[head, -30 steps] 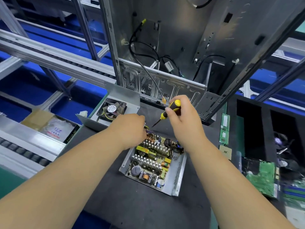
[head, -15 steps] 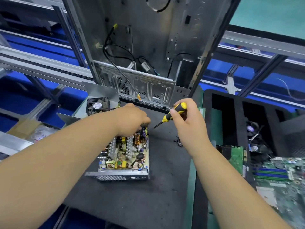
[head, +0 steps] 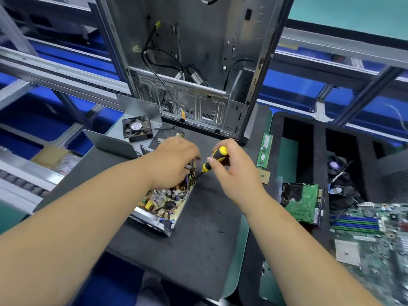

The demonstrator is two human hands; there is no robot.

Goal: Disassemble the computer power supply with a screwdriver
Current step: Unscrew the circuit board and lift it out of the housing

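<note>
Now, with the opened grey-metal power supply box [head: 157,206] on the dark tabletop [head: 198,239], left hand [head: 174,162] clamps its wire end; right hand [head: 234,166] fingers wrap the yellow-and-black screwdriver [head: 212,161] — seat tip squarely before turning, brace box firmly.

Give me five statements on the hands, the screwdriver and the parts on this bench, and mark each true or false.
1. The right hand holds a yellow-and-black screwdriver. True.
2. The power supply has its cover on. False: its circuit board is exposed.
3. The left hand rests at the power supply's wire end. True.
4. The cooling fan lies to the right of the RAM stick. False: it lies to its left, beyond the left hand.
5. The computer case lies flat. False: it stands upright.
</note>
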